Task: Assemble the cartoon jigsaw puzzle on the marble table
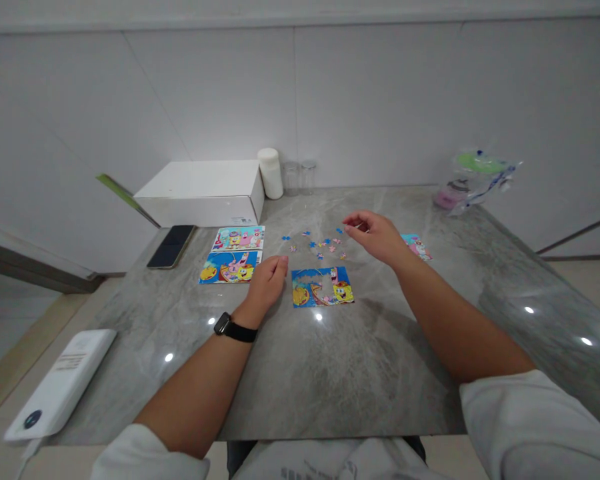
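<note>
A jigsaw puzzle (301, 299) with a blue and yellow cartoon picture lies partly assembled, with a gap in its middle and upper part. My left hand (269, 279) rests on the table just left of it, fingers curled in and nothing visible in them. Beyond the puzzle, loose puzzle pieces (320, 256) are scattered, several of them blue, others pinkish. At their right side my right hand (370, 232) is closed in a pinch above the table. A small pale bit shows between its thumb and fingers, apparently a puzzle piece, mostly hidden.
Two picture cards (237, 267) lie left of my left hand, near a phone (173, 247). Behind are a white box (200, 193), a white bottle (271, 175) and clear glasses (300, 179). Another card (417, 246) lies under my right forearm; a plastic bag (475, 181) stands back right.
</note>
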`<state>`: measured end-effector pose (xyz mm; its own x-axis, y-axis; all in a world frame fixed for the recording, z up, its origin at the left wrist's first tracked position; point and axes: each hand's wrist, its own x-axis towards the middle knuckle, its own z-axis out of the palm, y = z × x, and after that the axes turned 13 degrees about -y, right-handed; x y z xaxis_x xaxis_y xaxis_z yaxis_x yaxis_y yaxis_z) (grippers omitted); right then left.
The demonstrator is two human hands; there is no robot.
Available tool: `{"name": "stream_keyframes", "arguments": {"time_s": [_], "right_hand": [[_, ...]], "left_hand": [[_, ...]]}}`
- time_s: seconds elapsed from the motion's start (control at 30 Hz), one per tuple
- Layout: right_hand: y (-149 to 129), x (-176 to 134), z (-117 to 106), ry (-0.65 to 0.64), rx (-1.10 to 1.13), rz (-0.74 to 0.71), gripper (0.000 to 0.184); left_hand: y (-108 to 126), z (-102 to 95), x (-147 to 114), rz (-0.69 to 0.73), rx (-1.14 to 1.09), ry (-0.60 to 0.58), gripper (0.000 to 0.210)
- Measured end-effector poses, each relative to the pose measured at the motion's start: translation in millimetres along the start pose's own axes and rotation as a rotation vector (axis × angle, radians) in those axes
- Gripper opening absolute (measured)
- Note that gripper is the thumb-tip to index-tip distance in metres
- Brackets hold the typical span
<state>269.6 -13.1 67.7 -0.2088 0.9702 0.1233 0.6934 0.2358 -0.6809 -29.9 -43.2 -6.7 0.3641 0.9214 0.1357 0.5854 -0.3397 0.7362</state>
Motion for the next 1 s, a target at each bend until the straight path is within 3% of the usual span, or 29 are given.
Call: {"name": "stream_keyframes", "arguments": {"time_s": [0.1, 0.27, 0.33, 0.47, 0.67, 0.87, 1.0], "right_hand": [[8, 2, -4, -0.024, -0.119, 0.052, 0.023], [26, 5, 1, -0.322, -0.288, 0.135, 0.024], [34, 7, 6, -0.374, -0.346, 0.152, 0.028], [46, 10, 18, -0.407, -0.415, 0.134, 0.032], [58, 13, 31, -0.443, -0.490, 0.084, 0.020], [61, 14, 32, -0.457, -0.499, 0.090, 0.009], [57, 12, 24, -0.449, -0.381, 0.119, 0.007]], "left_hand": [[-1, -0.8, 0, -0.006, -0.039, 0.022, 0.052], [1, -1.2, -1, 0.036, -0.031, 0.012, 0.050], [2, -1.1, -1, 0.031, -0.017, 0.007, 0.051], [2, -1.1, -1, 0.009, 0.000, -0.002, 0.051], [4, -2.1, 0, 0.027, 0.003, -0.013, 0.051], [3, -1.4, 0, 0.040, -0.012, -0.015, 0.050], [4, -1.0, -1, 0.048, -0.026, -0.017, 0.050]]}}
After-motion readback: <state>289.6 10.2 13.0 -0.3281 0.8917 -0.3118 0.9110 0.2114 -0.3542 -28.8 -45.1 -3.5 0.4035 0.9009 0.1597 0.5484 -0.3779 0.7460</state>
